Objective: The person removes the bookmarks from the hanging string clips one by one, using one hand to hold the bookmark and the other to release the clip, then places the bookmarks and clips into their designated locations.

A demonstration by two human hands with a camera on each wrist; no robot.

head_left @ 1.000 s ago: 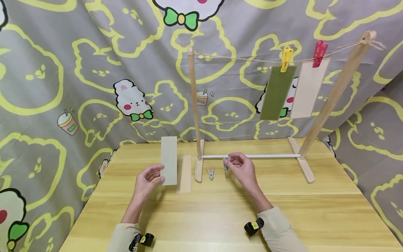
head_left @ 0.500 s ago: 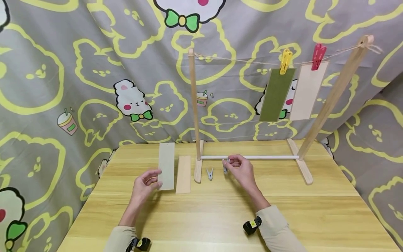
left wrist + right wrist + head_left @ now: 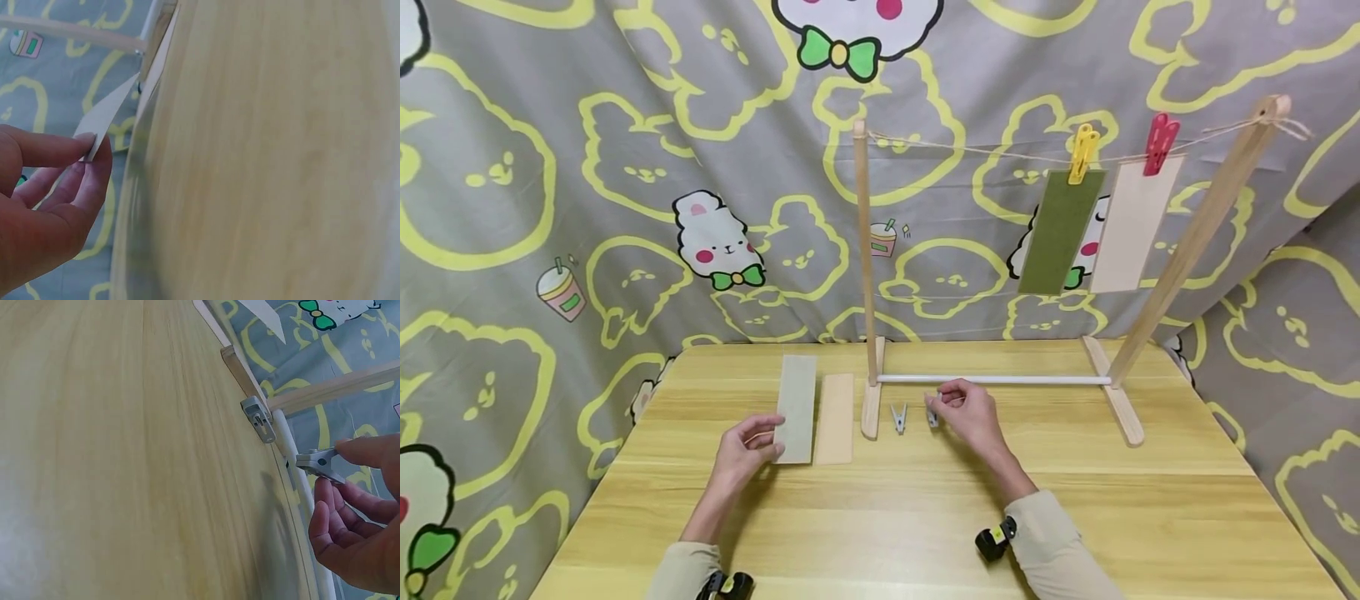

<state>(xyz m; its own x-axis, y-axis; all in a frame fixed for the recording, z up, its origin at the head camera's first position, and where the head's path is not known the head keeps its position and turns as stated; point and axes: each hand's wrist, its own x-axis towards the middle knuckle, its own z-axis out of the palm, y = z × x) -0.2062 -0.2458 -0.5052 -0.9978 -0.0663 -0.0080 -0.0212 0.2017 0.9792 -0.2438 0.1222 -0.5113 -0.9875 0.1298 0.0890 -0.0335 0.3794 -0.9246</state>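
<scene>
Nearest me, my left hand [image 3: 745,450] pinches the near end of a pale grey-green strip [image 3: 796,408] between thumb and fingers, the strip lying on the wooden surface [image 3: 925,517]. A tan strip [image 3: 836,417] lies just beside it to the right. My right hand [image 3: 967,412] pinches a small grey clothespin [image 3: 320,464] at its fingertips, close above the surface. A second grey clothespin [image 3: 898,417] lies loose just left of it, near the foot of a wooden drying rack [image 3: 867,275]. Farther back, a string [image 3: 977,150] runs between the rack's posts; a yellow peg [image 3: 1083,153] holds a dark green strip [image 3: 1060,232] and a red peg [image 3: 1160,144] holds a cream strip [image 3: 1130,225]
</scene>
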